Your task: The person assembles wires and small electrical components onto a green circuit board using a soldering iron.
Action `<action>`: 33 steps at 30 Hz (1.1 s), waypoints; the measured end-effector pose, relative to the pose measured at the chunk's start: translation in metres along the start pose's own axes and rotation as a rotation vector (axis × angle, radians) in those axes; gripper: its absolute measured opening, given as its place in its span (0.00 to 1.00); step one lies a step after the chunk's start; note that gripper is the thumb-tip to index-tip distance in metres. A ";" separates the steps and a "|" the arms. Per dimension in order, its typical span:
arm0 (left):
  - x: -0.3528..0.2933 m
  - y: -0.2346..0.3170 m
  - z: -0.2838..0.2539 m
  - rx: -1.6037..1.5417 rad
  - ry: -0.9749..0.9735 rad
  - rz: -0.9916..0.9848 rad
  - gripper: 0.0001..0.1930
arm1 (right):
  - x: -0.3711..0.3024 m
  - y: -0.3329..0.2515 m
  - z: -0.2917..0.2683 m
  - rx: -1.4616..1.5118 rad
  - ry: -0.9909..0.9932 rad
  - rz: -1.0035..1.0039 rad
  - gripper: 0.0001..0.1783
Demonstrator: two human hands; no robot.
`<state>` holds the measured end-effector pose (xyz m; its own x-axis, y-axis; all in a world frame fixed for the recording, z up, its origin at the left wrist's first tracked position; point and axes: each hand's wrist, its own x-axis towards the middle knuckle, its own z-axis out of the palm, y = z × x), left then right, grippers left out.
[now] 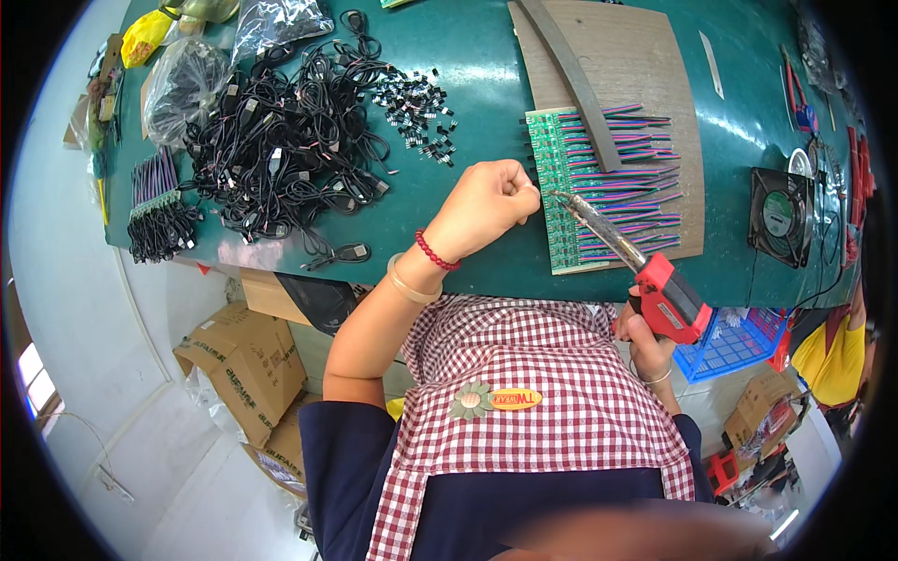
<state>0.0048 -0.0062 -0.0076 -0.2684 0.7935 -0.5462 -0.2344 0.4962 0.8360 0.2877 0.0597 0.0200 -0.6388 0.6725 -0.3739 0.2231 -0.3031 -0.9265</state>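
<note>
With our right hand (645,341) gripping the red soldering gun (655,290) and our left hand (482,201) fisted, perhaps pinching solder, we work the green circuit strip (561,187) at two o'clock, its many coloured wires (636,178) apparently already attached.

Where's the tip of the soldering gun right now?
In the head view, right of centre: the soldering gun, in the right hand, has its tip at the green circuit board's left edge, beside the left hand.

Glossy green tabletop (468,84); matt wood board (645,56) on it; soldering gun (645,276): red plastic body, metal barrel.
</note>
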 end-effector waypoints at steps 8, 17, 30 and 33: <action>-0.001 0.001 0.000 -0.002 0.003 -0.007 0.07 | 0.003 -0.006 0.006 0.086 0.029 -0.018 0.20; -0.011 0.014 -0.014 0.272 0.064 0.123 0.06 | 0.007 -0.006 0.006 0.092 0.027 -0.064 0.21; 0.008 0.015 -0.043 1.184 0.801 0.515 0.05 | 0.017 -0.019 0.010 0.234 0.056 -0.168 0.22; -0.009 0.019 -0.040 0.957 0.724 0.553 0.03 | 0.021 -0.021 0.013 0.343 0.032 -0.189 0.22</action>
<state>-0.0349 -0.0182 0.0109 -0.6208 0.7519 0.2220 0.7345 0.4587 0.5001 0.2602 0.0714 0.0326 -0.6205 0.7571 -0.2043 -0.1585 -0.3762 -0.9129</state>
